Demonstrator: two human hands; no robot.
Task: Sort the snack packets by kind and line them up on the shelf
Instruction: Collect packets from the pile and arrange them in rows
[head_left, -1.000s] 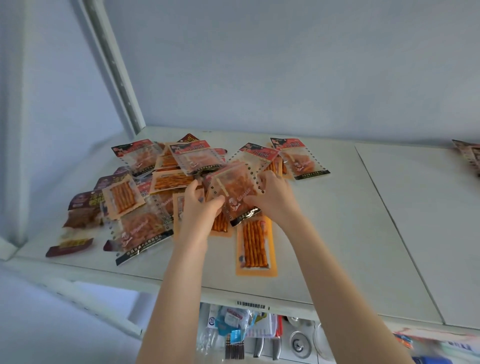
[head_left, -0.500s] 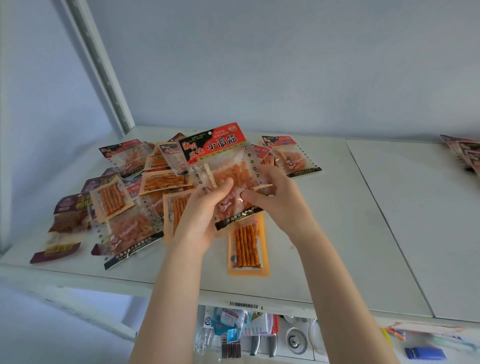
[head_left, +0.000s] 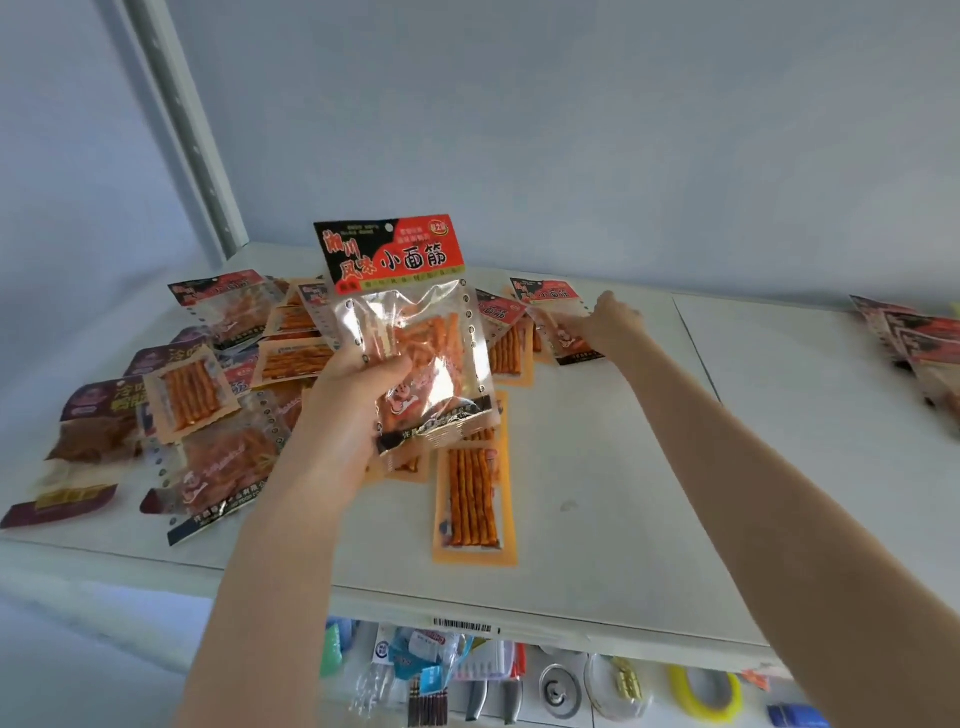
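Note:
My left hand (head_left: 349, 410) holds a red-topped clear packet (head_left: 410, 332) of orange strips upright above the pile. My right hand (head_left: 605, 325) lies on another red-topped packet (head_left: 553, 312) at the back of the white shelf (head_left: 613, 467), fingers on its right edge. A jumbled pile of packets (head_left: 228, 395) covers the left of the shelf: red-topped bags, orange stick packets, dark purple ones. One long orange stick packet (head_left: 475, 499) lies alone in front. Several red-topped packets (head_left: 914, 348) lie at the far right.
A grey upright post (head_left: 179, 124) stands at the back left against the pale wall. A seam (head_left: 696, 348) divides the shelf boards. Hanging goods (head_left: 441, 675) show below the front edge.
My left hand has raised the red-topped packet higher, holding it alone. My right hand let go of it and reached back-right onto another red-topped packet.

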